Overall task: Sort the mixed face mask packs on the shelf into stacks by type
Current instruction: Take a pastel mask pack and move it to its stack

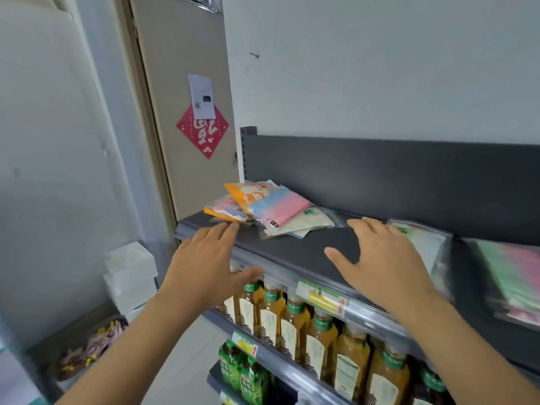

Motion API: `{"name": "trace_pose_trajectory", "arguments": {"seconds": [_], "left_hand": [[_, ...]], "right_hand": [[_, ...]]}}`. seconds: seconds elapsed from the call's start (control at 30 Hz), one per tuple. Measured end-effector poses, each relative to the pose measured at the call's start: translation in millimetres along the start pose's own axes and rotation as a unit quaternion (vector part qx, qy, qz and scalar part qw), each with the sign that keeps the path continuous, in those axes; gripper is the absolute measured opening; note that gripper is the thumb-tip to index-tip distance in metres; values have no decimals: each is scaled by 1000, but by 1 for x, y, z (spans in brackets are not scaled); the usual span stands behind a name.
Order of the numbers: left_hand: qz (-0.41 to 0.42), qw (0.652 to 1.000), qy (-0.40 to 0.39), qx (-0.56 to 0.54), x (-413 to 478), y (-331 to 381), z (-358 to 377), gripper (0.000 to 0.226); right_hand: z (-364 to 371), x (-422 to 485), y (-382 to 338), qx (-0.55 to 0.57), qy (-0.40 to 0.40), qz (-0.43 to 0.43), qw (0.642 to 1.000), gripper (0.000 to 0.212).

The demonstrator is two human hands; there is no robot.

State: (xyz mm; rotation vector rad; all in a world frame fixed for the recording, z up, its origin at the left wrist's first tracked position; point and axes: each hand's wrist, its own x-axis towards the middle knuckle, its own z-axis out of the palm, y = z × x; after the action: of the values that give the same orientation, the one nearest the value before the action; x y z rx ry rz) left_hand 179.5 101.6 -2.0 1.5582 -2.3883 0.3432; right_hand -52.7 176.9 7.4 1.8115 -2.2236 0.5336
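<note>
A loose heap of mixed mask packs point(263, 206) lies at the left end of the dark top shelf point(298, 247): orange, pink, pink-and-blue and pale green ones, overlapping. Further right lies a pale green pack stack point(423, 238), and at the far right a green-and-pink stack point(514, 276). My left hand point(207, 261) hovers over the shelf's front edge with straight fingers, its tips near the heap. My right hand point(382, 264) is spread flat above the bare shelf middle, fingertips by the pale green stack. Neither hand holds anything.
Below the top shelf stand rows of amber tea bottles point(295, 323) and green bottles point(242, 372). A door with a red paper sign point(203, 131) is at the left. White boxes point(130, 273) and a bin of wrapped items point(93, 346) sit low left.
</note>
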Motion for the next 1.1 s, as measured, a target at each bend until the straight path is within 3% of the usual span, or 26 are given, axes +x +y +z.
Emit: {"name": "trace_pose_trajectory", "arguments": {"seconds": [0.43,0.6,0.8,0.93,1.1], "left_hand": [[67,997,-2,28,161,-35,55,86],[83,996,-40,12,214,-36,76,84],[128,988,-80,19,254,-44,96,87],[183,979,-92,-5,273,-52,109,104],[246,965,-85,-44,284,-57,120,83]], "right_hand": [[61,132,-38,-13,-42,48,998,53],[92,167,-52,51,-67,84,993,54],[129,202,-74,23,-104,120,987,54],[151,223,-93,86,-112,211,967,50],[168,239,-107,198,-47,344,916,58]]}}
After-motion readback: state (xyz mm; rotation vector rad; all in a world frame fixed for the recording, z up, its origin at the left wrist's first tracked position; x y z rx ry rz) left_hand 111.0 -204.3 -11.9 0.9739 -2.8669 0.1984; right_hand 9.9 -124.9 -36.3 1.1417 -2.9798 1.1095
